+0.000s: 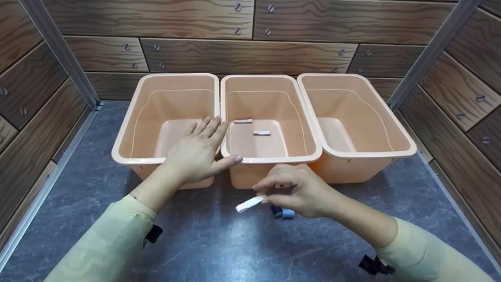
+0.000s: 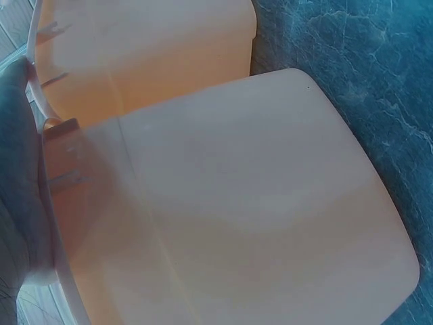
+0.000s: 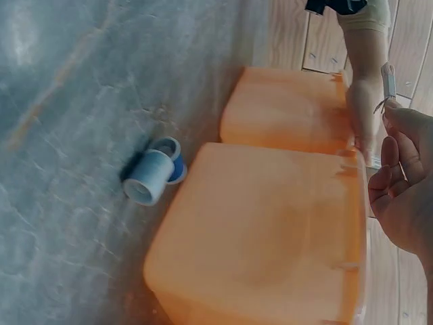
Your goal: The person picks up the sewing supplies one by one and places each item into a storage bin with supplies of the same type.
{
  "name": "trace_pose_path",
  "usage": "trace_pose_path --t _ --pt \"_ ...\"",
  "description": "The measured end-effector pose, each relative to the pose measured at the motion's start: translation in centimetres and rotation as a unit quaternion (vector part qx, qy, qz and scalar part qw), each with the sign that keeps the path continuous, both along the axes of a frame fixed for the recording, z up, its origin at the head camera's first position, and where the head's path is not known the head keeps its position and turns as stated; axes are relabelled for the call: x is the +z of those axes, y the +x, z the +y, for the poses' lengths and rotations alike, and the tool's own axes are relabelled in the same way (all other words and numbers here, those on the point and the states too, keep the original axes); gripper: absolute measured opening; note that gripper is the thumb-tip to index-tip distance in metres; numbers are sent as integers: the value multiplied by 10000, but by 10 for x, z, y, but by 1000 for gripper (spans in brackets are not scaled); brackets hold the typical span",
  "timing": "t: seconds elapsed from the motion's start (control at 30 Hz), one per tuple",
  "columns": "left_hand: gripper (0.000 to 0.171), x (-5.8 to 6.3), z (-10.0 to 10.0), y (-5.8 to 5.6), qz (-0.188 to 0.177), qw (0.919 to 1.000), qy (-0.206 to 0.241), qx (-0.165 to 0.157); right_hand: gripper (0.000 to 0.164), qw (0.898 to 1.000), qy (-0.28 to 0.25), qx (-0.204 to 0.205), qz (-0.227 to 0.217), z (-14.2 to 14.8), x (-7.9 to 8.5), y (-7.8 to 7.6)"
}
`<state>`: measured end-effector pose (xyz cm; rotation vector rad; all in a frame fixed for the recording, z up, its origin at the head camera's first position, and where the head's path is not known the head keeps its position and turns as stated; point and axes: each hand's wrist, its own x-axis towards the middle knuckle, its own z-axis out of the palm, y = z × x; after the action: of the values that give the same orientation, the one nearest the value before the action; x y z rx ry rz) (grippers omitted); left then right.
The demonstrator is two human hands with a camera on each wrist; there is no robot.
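My right hand (image 1: 301,190) pinches one end of a small pale thread skein (image 1: 251,204) between thumb and fingers, in front of the middle bin (image 1: 270,159). In the right wrist view, fine loose strands stick out of the skein (image 3: 388,82) near the fingertips. Spread flat, my left hand (image 1: 197,152) rests across the adjoining rims of the left bin (image 1: 137,159) and the middle one. Two similar skeins, one farther back (image 1: 243,121) and one nearer (image 1: 262,133), lie on the middle bin's floor.
A light blue thread spool (image 1: 288,213) and a dark blue spool (image 1: 276,211) lie on the grey marbled table (image 1: 188,243), below my right hand. The right bin (image 1: 368,154) stands beside the middle one. Wood-patterned walls (image 1: 250,55) enclose the back and sides.
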<state>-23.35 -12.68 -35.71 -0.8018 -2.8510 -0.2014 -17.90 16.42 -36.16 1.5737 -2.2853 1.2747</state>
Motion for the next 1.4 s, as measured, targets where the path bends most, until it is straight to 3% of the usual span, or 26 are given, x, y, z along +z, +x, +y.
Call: trace_pose_path --t 0.33,0.57,0.83,1.4 --pt "101 -1 0 0 71 10000 -16 -16 31 9998 1 -179 -69 5 33 -4" --pt "101 -1 0 0 14 10000 3 1 30 9992 -228 -265 183 7 49 -14" --pt "102 -1 0 0 43 10000 -7 -7 31 9978 -207 -561 282 10 58 -22" --pt "101 -1 0 0 13 10000 -60 1 27 9903 -212 -1369 -88 14 72 -50"
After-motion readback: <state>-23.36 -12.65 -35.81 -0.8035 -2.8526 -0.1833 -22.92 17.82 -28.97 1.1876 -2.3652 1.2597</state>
